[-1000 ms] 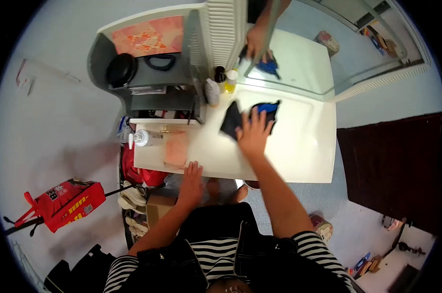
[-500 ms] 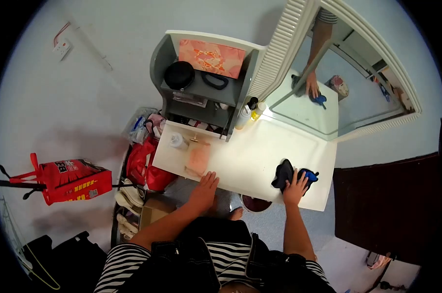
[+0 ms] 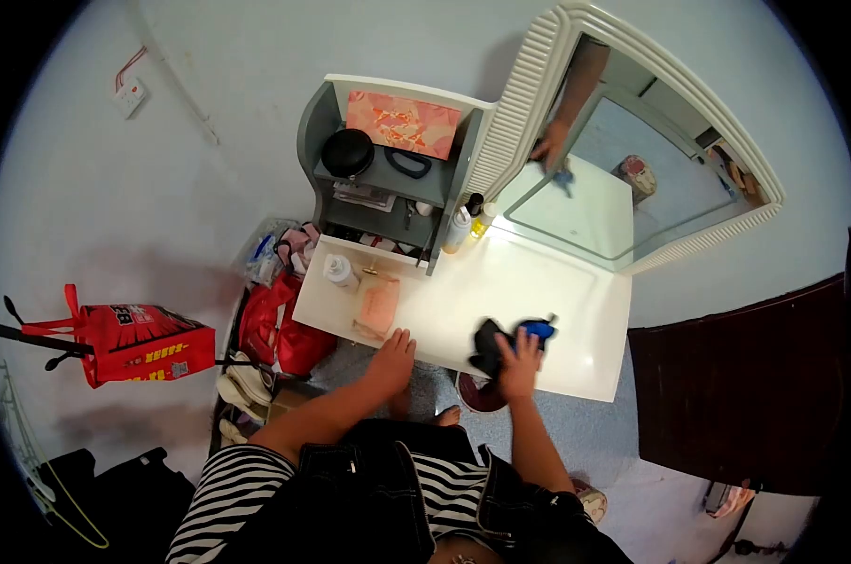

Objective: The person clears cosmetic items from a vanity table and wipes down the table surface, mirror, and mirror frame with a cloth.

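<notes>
My right hand (image 3: 518, 366) lies spread on a black and blue cloth (image 3: 488, 347), pressing it flat on the white tabletop (image 3: 435, 324) near the front edge. Its fingers are apart, and the cloth shows on both sides of them. My left hand (image 3: 392, 361) rests open on the table's front edge, fingers stretched out, holding nothing. Just beyond its fingertips lies a pink packet (image 3: 378, 306), with a white pump bottle (image 3: 341, 273) to the left of it.
A grey shelf unit (image 3: 383, 176) stands at the back left, with several bottles (image 3: 457, 231) beside it. A mirror (image 3: 623, 169) rises behind the table. A red bag (image 3: 148, 344) hangs at the left. A dark red panel (image 3: 735, 385) stands at the right.
The right hand and cloth have moved from the table's back part to its front edge, then slid left from the right end. The left hand stays at the edge. The camera view has shifted.
</notes>
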A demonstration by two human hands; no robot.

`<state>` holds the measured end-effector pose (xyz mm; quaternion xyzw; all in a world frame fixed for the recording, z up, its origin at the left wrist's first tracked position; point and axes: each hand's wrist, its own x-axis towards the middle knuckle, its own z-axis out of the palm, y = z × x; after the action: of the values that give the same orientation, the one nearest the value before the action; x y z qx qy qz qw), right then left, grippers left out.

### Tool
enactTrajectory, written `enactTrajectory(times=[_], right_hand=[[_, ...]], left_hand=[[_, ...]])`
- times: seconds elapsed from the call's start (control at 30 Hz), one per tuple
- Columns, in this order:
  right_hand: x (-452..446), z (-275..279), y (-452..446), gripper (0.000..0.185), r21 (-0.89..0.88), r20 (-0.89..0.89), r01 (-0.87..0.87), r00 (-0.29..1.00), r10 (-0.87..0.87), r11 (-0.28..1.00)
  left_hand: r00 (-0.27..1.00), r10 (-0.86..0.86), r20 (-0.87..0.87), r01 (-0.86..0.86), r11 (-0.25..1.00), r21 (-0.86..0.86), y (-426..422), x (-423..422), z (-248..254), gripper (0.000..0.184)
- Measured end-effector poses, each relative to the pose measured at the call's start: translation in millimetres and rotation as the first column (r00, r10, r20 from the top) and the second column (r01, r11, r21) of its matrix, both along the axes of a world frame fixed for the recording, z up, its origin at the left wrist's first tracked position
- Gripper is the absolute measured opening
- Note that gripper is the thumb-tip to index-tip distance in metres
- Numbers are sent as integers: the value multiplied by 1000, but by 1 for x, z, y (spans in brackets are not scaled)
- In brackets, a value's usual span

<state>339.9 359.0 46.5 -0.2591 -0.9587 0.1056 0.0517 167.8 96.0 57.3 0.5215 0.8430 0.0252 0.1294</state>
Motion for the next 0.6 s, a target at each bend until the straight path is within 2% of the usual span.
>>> enactTrajectory(times=[0.1,0.2,0.23,0.3,0.37,0.47,0.5,0.57,0.6], right_hand=[[52,2,44,65,-29,118,253,962,-248,967],[59,3,59,68,-46,228,455,871,-434,889],[46,10,48,68,-40,233,456,869,-436,889],[6,25,12,66,66,388,514,777,-497,855],[-16,15,-26,66,41,277,260,925,-261,965],[-40,-1,-77,66,21,109,-113,988,110,993],[-45,1,-86,66,23,73,-213,975,211,977],[-47,13,-83,61,-58,64,-263,962,267,963],[-41,-8,-72,63,-61,-71,-266,962,262,962]], left_hand=[[999,16,46,-15,1000,-24,6,-5,7,57],[986,73,153,-60,995,-84,14,-7,15,56],[995,19,94,-6,990,-141,16,-7,24,56],[998,-41,40,48,978,-202,14,-5,17,57],[983,-10,-182,20,999,48,6,-1,-18,44],[978,1,-207,21,994,104,6,-1,-12,41],[999,10,43,-6,995,-98,13,-6,9,57],[995,27,93,-15,992,-122,16,-8,21,55],[995,17,102,-4,991,-132,17,-10,23,55]])
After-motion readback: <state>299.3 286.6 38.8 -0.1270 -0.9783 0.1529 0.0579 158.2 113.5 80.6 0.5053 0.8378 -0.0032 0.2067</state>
